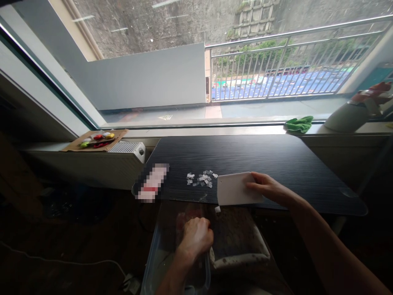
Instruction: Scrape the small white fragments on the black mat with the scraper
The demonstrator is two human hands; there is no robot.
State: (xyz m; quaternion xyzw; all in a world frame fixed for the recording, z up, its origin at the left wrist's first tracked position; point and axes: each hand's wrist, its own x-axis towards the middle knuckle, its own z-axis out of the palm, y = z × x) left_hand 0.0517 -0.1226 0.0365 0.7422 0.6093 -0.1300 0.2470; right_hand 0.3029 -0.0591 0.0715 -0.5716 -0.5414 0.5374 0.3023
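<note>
My right hand (268,186) grips the right end of a white flat rectangular sheet (233,190) with a small hole in one corner. The sheet is tilted at the front edge of the dark table (239,151). To its left lies a loose pile of small white and clear pieces (204,178). One small white piece (217,209) is just below the sheet's lower left corner. My left hand (196,235), fingers curled closed, is over a clear plastic bin (150,254) below the table edge; what it holds, if anything, is hidden.
A blurred-out pink and white item (153,182) lies at the table's left. A dark cushion-like seat (239,241) is beside the bin. On the windowsill are a green cloth (299,124), a grey-white rounded object (346,116) and cardboard (76,141) with colourful items. A white cable (76,262) crosses the floor.
</note>
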